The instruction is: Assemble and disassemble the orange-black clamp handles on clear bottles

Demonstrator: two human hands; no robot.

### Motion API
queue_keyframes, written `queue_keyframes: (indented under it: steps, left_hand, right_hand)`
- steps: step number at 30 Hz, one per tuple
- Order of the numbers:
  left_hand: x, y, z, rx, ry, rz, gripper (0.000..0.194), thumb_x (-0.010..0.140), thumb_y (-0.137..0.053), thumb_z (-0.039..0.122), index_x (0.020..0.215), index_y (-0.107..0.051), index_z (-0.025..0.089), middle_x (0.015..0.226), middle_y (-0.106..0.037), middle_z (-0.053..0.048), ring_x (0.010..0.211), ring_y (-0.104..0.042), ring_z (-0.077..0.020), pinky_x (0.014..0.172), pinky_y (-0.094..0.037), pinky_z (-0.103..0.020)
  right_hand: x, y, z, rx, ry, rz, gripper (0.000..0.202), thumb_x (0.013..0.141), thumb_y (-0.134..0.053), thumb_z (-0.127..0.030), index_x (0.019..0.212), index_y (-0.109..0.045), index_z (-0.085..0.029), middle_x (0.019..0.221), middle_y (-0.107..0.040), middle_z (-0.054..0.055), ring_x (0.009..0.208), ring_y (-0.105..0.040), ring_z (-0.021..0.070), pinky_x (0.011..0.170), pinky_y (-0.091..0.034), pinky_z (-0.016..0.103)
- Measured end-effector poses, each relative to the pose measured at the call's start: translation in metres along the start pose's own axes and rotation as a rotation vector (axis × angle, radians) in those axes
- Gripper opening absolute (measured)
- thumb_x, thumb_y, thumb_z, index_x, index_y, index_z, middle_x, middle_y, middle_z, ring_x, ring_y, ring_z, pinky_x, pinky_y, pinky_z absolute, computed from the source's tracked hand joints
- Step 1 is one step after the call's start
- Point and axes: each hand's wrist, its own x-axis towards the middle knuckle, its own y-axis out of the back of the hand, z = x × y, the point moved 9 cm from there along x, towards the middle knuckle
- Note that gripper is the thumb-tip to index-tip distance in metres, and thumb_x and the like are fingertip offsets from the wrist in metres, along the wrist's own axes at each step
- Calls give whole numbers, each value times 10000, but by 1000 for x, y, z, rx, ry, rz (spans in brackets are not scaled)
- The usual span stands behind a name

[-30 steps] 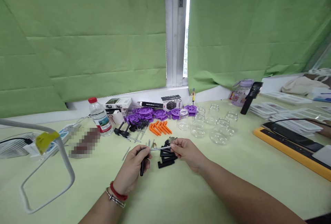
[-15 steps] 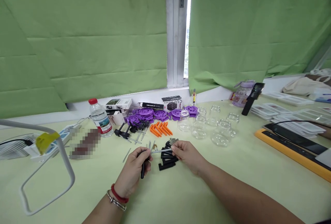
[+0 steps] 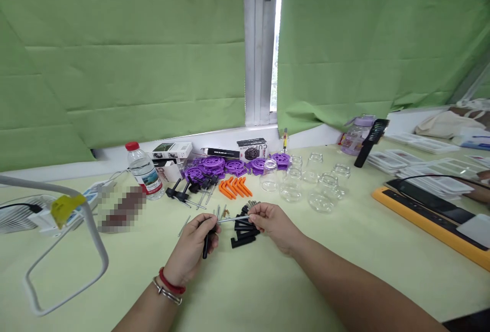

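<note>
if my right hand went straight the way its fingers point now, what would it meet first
Likely the left hand, at the rod's other end. The right hand may pass above the black parts, but their depth gap is unclear.

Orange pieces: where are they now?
In the head view, the orange pieces lie near the centre, in front of the purple parts, right of the black-and-metal pieces.

Black part (image 3: 205, 248) half hidden by left hand (image 3: 195, 237); gray frame (image 3: 98, 235) cut at left edge.
</note>
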Motion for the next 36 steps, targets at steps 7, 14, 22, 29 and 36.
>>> queue_keyframes:
  steps: [7,14,22,29,36]
  left_hand:
    - [2,-4,-4,15,18,-15,270,777,-553,444,841,-512,185,710,-566,14,486,-492,-77,404,-321,-193]
    - [0,-3,-2,3,16,-23,281,765,-563,450,831,-513,182,705,-566,14,485,-493,-76,410,-320,-189]
    - [-1,-6,0,-14,30,-27,285,740,-583,453,809,-511,186,684,-564,27,464,-487,-74,405,-309,-189]
    - [-3,-6,3,-7,29,-10,285,723,-598,443,780,-513,178,670,-563,22,449,-486,-68,389,-300,-187]
    - [-2,-2,3,-14,-4,11,299,723,-591,455,812,-518,178,678,-566,22,461,-497,-74,392,-304,-189]
  right_hand:
    - [4,6,1,38,-7,19,239,595,-722,-283,755,-611,-145,645,-564,-20,542,-416,69,538,-307,227]
    - [2,3,-3,-26,6,19,182,629,-682,-286,715,-607,-144,599,-531,-32,528,-383,70,527,-285,228]
    - [1,2,-5,-170,34,-14,221,701,-626,-371,658,-570,-162,558,-476,-40,527,-381,86,535,-284,233]
    - [3,2,-7,-217,113,-26,189,686,-627,-338,666,-578,-157,637,-527,-13,618,-452,113,610,-347,248]
    - [5,2,-4,-94,64,-38,244,642,-671,-357,759,-618,-149,682,-585,3,608,-462,107,603,-345,255]
